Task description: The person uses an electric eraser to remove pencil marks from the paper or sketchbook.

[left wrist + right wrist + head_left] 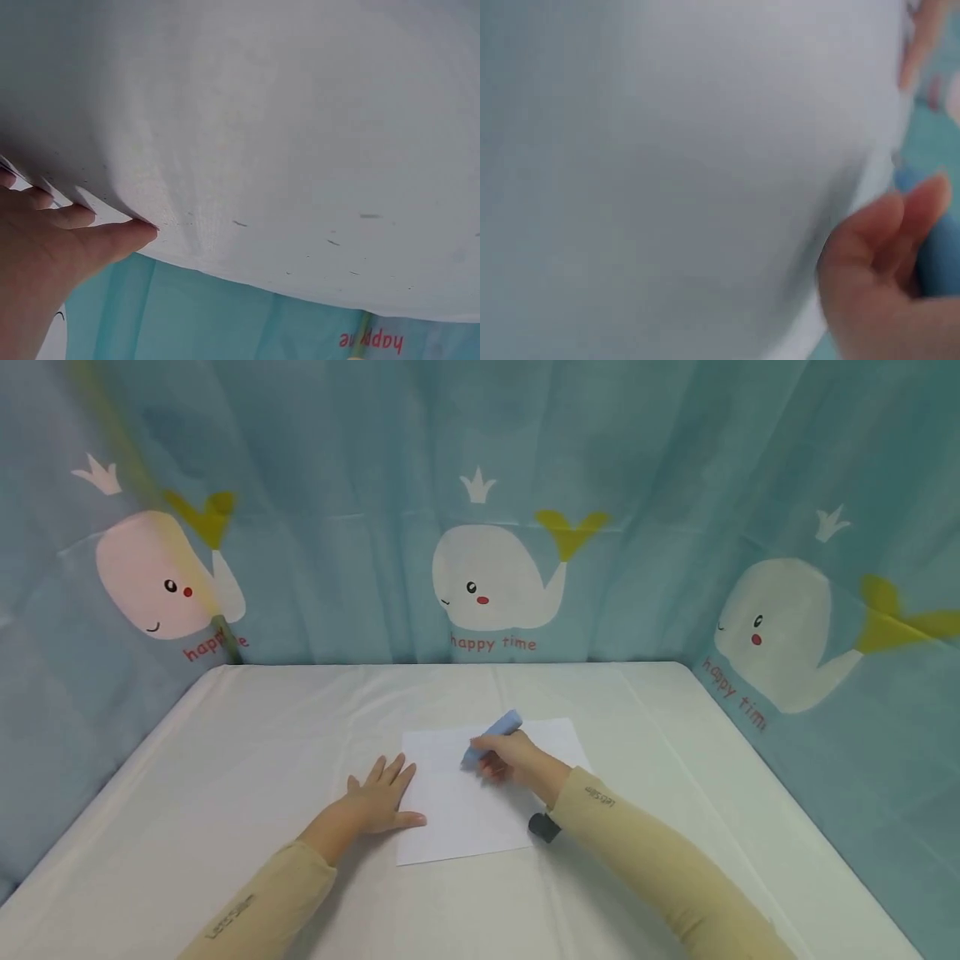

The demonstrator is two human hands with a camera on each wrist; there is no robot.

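A white sheet of paper (457, 818) lies on the white table. My left hand (378, 802) rests flat with spread fingers at the paper's left edge, the thumb over the sheet; the left wrist view shows its fingers (112, 238) against the white surface. Over the upper middle of the sheet, my right hand (510, 756) holds a thick light-blue pen-shaped tool (501, 727) between thumb and fingers. It is tilted, its narrow end low over the paper and pointing down to the left. The right wrist view shows the tool (939, 259) partly hidden behind the fingers.
A short dark rounded object (543, 827) shows beside the right sleeve, overlapping the paper's lower right edge. The white table (247, 760) reaches back to a blue curtain (337, 527) printed with whales, which also hangs along both sides.
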